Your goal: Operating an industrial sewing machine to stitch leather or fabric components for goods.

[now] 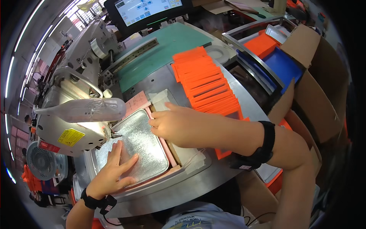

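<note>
A silver, glittery rectangular panel (143,143) with rounded corners lies under the head of a sewing machine (61,133). My left hand (113,168) is spread on the panel's near left part, fingers apart and pointing toward the needle area. At the panel's far right edge is my right hand (171,126), its fingers curled in and closed; what they pinch, if anything, is hidden. Pink strips (164,147) and pale tape (183,156) border the panel's right side. A clear plastic bottle-shaped piece (91,110) sits across the machine head, above the panel.
Flat orange pieces (209,89) lie fanned out beyond my right forearm. Behind them are a green mat (164,49) and a lit screen (146,11). Cardboard boxes (316,84) and a blue tray (282,66) stand at the right. A fan (41,160) is at far left.
</note>
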A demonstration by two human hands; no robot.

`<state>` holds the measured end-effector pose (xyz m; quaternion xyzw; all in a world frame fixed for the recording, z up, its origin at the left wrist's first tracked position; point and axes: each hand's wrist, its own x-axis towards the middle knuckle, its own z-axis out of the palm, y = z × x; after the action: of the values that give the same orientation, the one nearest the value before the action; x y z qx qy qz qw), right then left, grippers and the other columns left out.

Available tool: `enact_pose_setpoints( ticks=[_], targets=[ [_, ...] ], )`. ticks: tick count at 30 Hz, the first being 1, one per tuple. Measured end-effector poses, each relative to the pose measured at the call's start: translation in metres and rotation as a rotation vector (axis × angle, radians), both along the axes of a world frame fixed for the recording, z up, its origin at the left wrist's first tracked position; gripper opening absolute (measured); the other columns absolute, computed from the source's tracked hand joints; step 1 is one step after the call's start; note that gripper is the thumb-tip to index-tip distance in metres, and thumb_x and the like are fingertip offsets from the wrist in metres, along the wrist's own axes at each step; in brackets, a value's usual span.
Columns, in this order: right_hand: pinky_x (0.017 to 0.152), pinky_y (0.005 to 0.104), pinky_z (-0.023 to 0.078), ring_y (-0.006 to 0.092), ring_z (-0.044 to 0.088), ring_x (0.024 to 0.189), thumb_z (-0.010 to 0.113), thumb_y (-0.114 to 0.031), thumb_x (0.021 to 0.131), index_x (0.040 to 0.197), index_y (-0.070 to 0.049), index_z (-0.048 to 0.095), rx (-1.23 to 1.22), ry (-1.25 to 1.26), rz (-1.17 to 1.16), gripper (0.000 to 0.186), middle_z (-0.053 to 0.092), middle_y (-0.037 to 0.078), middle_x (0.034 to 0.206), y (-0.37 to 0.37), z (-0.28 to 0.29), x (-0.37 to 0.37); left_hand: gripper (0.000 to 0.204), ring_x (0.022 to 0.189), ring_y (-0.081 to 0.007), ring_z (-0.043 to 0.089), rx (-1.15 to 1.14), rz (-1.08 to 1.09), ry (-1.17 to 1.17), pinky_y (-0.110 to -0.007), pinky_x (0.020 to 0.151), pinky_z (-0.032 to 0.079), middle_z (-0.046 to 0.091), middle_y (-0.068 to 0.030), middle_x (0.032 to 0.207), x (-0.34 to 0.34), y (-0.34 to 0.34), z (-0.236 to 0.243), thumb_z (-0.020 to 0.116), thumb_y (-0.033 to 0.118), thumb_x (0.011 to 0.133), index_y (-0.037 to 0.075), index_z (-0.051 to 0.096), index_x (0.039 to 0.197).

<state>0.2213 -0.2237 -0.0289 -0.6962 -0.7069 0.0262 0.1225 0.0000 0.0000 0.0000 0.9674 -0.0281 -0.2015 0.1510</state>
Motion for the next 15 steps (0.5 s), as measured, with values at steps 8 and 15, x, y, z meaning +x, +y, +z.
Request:
enact_pose_setpoints(
  ticks=[8, 15],
  targets=[
    [0.113, 0.06, 0.032, 0.0277, 0.064, 0.104, 0.077, -0.027, 0.069, 0.071, -0.002, 0.073, -0.018, -0.081, 0.047, 0.026, 0.07, 0.014, 0.089, 0.006, 0.025, -0.017, 0.069, 0.147, -0.0572, 0.006, -0.076, 0.004, -0.056, -0.057, 0.119, 0.013, 0.002, -0.0407, 0.158, -0.003, 0.0, -0.01, 0.071, 0.042, 0.087, 0.021, 0.047, 0.149],
    [0.114, 0.0584, 0.029, 0.0291, 0.061, 0.109, 0.082, -0.036, 0.062, 0.073, 0.0, 0.074, -0.031, -0.14, 0.003, 0.038, 0.068, 0.018, 0.095, 0.006, 0.027, -0.03, 0.068, 0.148, -0.0561, 0.003, -0.161, -0.062, -0.108, -0.058, 0.119, 0.011, 0.002, -0.0423, 0.156, -0.009, 0.016, -0.012, 0.069, 0.045, 0.089, 0.025, 0.047, 0.15]
  ],
)
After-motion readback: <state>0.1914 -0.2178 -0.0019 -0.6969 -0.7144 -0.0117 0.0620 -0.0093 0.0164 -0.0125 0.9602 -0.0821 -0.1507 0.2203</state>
